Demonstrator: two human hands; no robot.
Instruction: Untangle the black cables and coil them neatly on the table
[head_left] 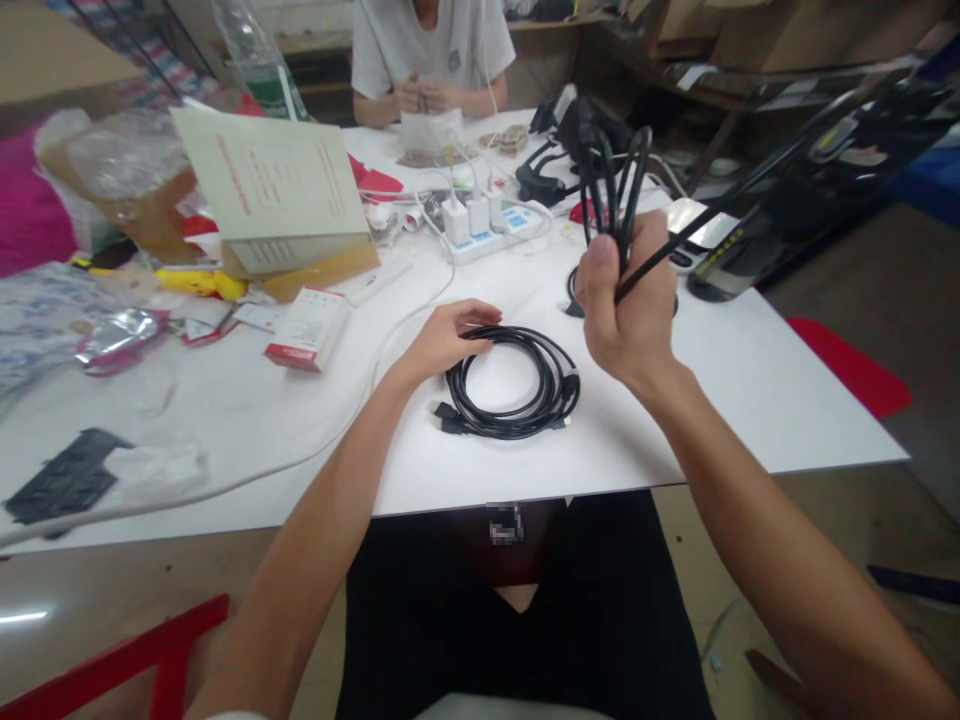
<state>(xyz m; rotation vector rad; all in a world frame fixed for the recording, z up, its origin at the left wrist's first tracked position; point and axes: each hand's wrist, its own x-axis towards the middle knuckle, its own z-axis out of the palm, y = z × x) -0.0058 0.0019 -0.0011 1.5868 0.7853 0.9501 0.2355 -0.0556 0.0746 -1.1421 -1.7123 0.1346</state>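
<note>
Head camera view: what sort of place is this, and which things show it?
Probably a small workroom or workshop, judging by the coiled black cable, the power strip and the cardboard boxes in the background.

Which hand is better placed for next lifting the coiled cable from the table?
Probably the left hand: it is at the coiled cable, while the right hand is raised, holding black cable loops.

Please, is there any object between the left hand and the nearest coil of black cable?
No, nothing visible is in the way: the left hand is at the upper-left edge of that coil.
</note>
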